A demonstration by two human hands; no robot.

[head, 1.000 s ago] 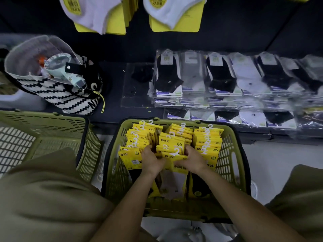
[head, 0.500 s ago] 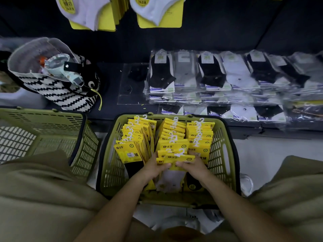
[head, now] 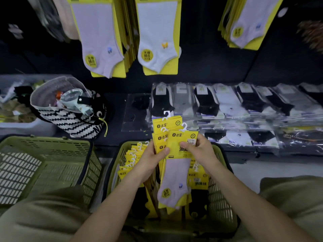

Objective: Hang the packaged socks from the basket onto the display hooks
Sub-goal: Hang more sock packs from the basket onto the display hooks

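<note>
Packaged socks (head: 161, 135): a fanned bundle of yellow-carded packs, held up above the green basket (head: 220, 205) and in front of the dark bench (head: 115, 119); white plastic hooks (head: 167, 114) stick up from the card tops. Left hand (head: 150, 161) grasps the bundle from its left side, thumb laid across the front card; right hand (head: 201, 151) pinches the front pack (head: 176, 180) at its right edge, thumb on the card face; this pack shows a pale sock hanging down into the basket. More yellow packs (head: 132, 159) stand upright in the basket, left of the hands. Hanging sock packs (head: 103, 41) fill the display above; clear-bagged socks (head: 227, 102) lie in rows on the bench; striped bag (head: 70, 123) sits at bench left; second green basket (head: 52, 163) beside the first.
</note>
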